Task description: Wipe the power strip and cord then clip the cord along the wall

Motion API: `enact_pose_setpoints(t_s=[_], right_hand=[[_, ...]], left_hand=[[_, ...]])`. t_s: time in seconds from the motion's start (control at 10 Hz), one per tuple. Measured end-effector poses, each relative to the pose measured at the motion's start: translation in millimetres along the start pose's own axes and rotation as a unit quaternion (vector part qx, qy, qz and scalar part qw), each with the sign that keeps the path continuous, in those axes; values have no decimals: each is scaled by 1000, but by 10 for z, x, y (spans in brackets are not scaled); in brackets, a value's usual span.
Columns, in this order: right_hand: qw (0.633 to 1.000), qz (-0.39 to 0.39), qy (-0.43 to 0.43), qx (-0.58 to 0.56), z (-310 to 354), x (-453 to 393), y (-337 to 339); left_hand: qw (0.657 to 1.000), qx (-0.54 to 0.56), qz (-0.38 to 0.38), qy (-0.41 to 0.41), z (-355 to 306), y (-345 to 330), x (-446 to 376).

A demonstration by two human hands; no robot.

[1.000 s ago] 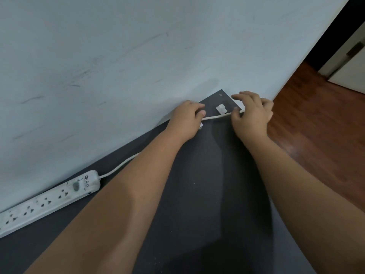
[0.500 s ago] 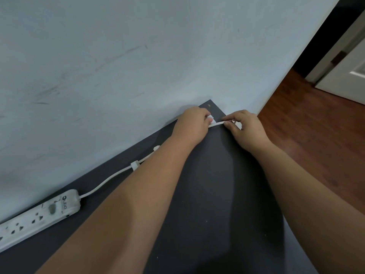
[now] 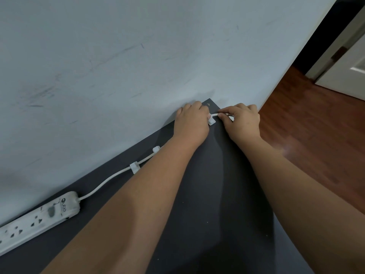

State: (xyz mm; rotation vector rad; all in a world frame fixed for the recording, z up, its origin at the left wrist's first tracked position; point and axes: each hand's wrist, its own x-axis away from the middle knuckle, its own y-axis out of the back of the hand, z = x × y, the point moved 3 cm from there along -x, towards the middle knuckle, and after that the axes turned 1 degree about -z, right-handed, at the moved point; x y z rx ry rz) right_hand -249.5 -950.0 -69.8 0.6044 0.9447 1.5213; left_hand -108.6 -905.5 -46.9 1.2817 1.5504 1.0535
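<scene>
White plastic power strip point(image 3: 37, 218) lies flat on a dark grey mat point(image 3: 207, 194), lower left, long side close along the wall point(image 3: 138, 66). Casing is scuffed and grimy, grey smudges around the sockets and the switch; rounded end faces right with a dark printed logo on it. Socket holes are dark, nothing plugged in on the part that shows.

White round cord point(image 3: 106, 180) leaves the rounded end, curves up and right along the foot of the wall. It sits in two small white plastic clips on the mat: near clip point(image 3: 135, 167), then second clip point(image 3: 156, 149) just beyond. After that the left forearm hides it.

Cord reappears between the hands at the far corner of the mat. Left hand point(image 3: 192, 123) is curled over it, fingers closed down, thumb tip against a third clip point(image 3: 212, 121), a small white square piece on the mat. Right hand point(image 3: 244, 121) pinches the cord between thumb and forefinger just right of that clip; the short arch of cord between the hands stands slightly above the clip. Cannot tell whether it is seated.

Wall is pale blue-grey matte paint with dark scuff streaks. Mat is smooth, matte, a few pale specks. Glossy reddish-brown wood floor point(image 3: 316, 135) right of the mat; white door point(image 3: 347, 76) at upper right.
</scene>
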Motion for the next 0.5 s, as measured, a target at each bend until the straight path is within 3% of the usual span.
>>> enact_pose_setpoints(t_s=[0.2,0.3,0.4,0.5], right_hand=[[1000,-2,4,-20,4,2,-20],[999,-9,8,-50,-8,25,2],[995,-4,-19,-100,60,81,88],[983,-48,-62,-166,26,221,295]], left_hand=[[1000,23,-1,3,56,36,24],[999,-14,33,-11,33,32,211],[999,-11,39,-20,16,191,640],[999,43,7,-9,129,444,1407]])
